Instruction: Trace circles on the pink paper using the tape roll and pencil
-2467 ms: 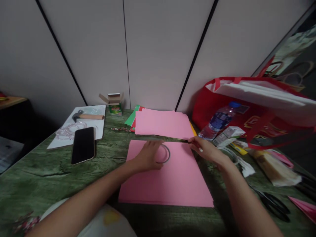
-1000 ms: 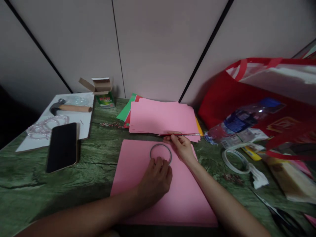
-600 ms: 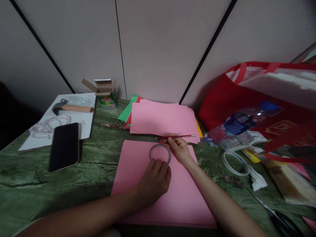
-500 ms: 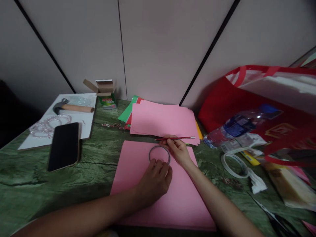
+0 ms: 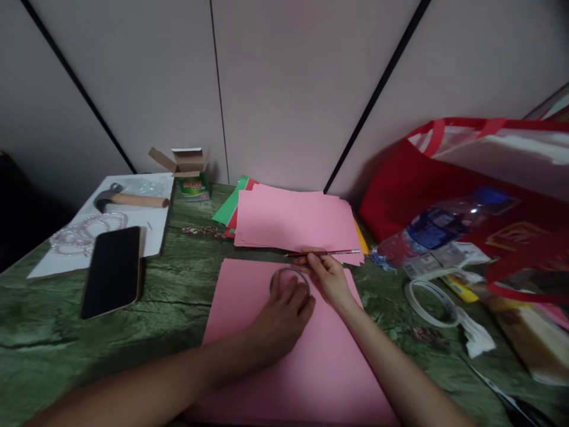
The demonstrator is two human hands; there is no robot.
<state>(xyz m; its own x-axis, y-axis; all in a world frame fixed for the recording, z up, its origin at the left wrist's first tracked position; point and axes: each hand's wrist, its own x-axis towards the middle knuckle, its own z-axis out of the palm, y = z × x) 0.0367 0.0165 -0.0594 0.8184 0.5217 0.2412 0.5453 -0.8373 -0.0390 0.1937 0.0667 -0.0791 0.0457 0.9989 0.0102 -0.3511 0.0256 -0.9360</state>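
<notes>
Fingers extended and a little apart, my left hand (image 5: 284, 317) lies over the near part of a thin grey ring (image 5: 271, 283). The ring rests flat on a pink paper sheet (image 5: 342, 362), and my fingers cover its lower part. My right hand (image 5: 329, 277) holds a red-and-dark pencil (image 5: 342, 252) in a pinch just right of the ring. The pencil lies nearly level, its pale end to the right. Beyond the hands is a stack of pink sheets (image 5: 288, 216) with green, red and yellow paper beneath.
On the left are a phone (image 5: 112, 270), a hammer (image 5: 133, 200), beads (image 5: 84, 234) and an opened box (image 5: 193, 185). To the right stand a red bag (image 5: 395, 172), a plastic bottle (image 5: 427, 231), a tape roll (image 5: 431, 303) and scissors (image 5: 502, 391).
My left fingers have stretched from the ring's near edge across into it. My right hand still holds the pencil. The whole view has shifted slightly.
</notes>
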